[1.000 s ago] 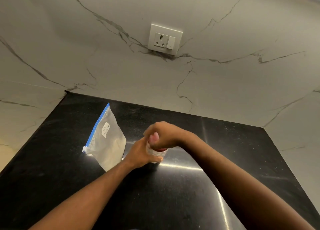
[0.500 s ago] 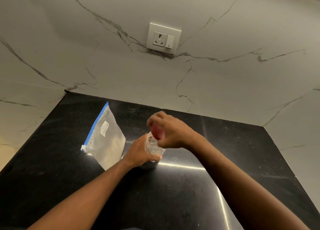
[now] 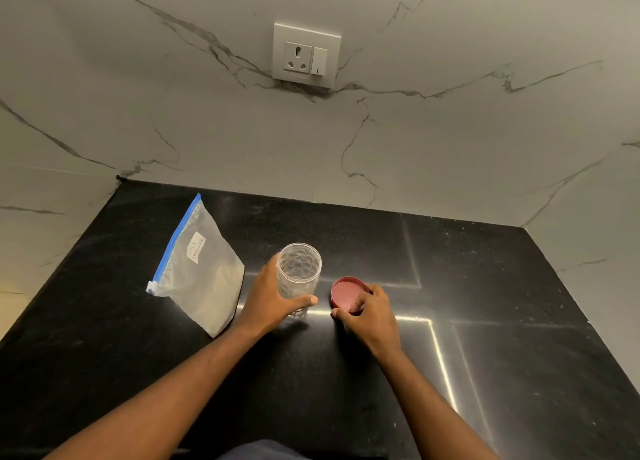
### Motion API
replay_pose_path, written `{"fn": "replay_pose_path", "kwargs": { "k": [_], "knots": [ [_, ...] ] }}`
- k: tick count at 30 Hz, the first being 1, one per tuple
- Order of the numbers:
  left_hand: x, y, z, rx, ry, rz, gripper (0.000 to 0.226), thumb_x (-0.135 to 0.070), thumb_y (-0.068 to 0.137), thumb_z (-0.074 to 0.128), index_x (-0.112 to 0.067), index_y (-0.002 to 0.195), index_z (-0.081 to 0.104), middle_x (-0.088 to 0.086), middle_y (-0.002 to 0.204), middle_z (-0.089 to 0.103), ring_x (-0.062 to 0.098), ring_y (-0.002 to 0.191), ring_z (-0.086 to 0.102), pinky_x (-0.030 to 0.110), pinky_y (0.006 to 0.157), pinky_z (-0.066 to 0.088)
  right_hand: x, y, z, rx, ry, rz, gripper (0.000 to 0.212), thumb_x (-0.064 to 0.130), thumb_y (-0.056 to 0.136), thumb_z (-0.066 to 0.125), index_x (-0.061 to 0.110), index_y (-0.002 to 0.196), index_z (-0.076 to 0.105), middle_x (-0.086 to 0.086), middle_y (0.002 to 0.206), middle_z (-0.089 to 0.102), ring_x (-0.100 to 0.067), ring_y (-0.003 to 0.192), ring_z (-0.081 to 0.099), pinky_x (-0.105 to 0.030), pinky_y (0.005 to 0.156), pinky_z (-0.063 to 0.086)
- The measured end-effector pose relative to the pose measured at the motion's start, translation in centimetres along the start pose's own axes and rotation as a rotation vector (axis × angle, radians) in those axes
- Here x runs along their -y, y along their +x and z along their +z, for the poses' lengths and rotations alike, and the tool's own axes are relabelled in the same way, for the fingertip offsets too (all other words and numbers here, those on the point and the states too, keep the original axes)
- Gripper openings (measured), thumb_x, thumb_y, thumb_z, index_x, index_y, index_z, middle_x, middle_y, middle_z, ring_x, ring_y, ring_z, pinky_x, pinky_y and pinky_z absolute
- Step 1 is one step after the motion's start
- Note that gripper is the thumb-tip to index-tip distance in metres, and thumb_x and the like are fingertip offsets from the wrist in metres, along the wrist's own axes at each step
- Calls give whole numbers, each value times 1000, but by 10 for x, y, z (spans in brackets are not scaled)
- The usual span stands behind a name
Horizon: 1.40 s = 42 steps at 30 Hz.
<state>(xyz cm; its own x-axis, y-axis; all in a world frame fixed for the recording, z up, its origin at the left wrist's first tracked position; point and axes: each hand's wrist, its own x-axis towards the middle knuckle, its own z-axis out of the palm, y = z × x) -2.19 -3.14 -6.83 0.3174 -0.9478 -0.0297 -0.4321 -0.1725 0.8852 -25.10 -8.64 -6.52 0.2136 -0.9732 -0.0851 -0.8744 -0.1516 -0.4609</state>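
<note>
A clear plastic jar [image 3: 298,273] with a dimpled wall stands upright and uncovered on the black countertop [image 3: 485,321]. My left hand [image 3: 272,300] grips it from the left, thumb across its front. Just right of the jar, a red lid [image 3: 346,295] lies upside down on the counter. My right hand [image 3: 370,315] holds the lid by its near edge with curled fingers. To the left of the jar lies a zip bag [image 3: 201,279] with a blue seal, a white handwritten label and pale powder inside.
A marble wall rises behind the counter, with a white socket and switch plate [image 3: 306,55] above the jar. Marble side walls bound the counter at left and right. Dark fabric shows at the bottom edge.
My right hand has taken the red lid off the jar and brought it down onto the counter to the jar's right. My left hand has kept hold of the jar.
</note>
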Motion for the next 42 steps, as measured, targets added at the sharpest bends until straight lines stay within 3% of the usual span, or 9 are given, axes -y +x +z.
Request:
{"fn": "replay_pose_path", "kwargs": {
  "k": [5,9,13,18,23,26,30,36,42],
  "knots": [
    [-17,-41,-21,-42,43,-83,118,-49,73,93,-27,165,22,2,169,30,21,152,38,39,120,39,17,-9,-13,-86,66,-66,29,45,85,81,20,94,68,-4,146,53,-23,136,50,-33,96,48],
    [-40,-84,-65,-135,-15,67,53,-34,86,85,-43,130,57,-21,131,62,-10,116,62,19,98,56,63,-23,-42,-348,277,-429,16,23,88,84,18,84,69,2,110,68,-12,105,61,-23,85,49],
    [-57,-120,-112,-339,54,159,26,-35,89,77,-34,113,67,-21,108,69,-3,103,69,11,77,58,132,-36,-68,-211,387,-769,9,16,92,80,14,97,73,2,104,71,-12,97,65,-27,82,57],
    [-38,-146,-144,-712,209,112,44,-30,85,82,-19,122,61,3,123,62,18,111,57,20,89,49,214,-36,-71,34,143,-1058,30,14,96,76,17,126,74,-6,128,72,-23,113,67,-36,86,62],
    [-28,-143,-151,-652,-4,-57,40,-49,85,73,-26,118,71,-7,112,74,3,101,69,22,87,56,275,-15,-54,170,-197,-1283,44,21,103,66,27,146,59,4,153,57,-22,139,47,-35,98,46],
    [-30,-136,-152,-654,-32,-47,39,-49,86,72,-24,115,75,-13,103,76,-4,92,72,11,78,54,291,-2,-44,232,-305,-1330,38,24,104,66,31,141,64,7,147,62,-19,137,46,-30,96,39],
    [-28,-134,-153,-663,-73,-53,34,-53,85,72,-29,108,76,-18,93,77,-2,90,74,20,75,60,302,1,-39,324,-316,-1337,32,24,102,69,32,133,70,7,137,67,-18,131,46,-33,92,37],
    [-19,-134,-154,-685,-39,-66,43,-42,89,75,-9,116,80,3,105,82,17,94,77,47,80,66,309,2,-37,301,-427,-1467,27,31,102,67,29,128,71,6,125,66,-19,128,46,-35,91,37],
    [-18,-129,-155,-746,-13,-64,43,-39,87,76,-7,116,80,6,106,82,18,94,77,45,80,66,313,18,-41,260,-496,-1549,29,29,101,68,28,130,70,5,131,64,-20,135,44,-36,93,34]
  ]
}}
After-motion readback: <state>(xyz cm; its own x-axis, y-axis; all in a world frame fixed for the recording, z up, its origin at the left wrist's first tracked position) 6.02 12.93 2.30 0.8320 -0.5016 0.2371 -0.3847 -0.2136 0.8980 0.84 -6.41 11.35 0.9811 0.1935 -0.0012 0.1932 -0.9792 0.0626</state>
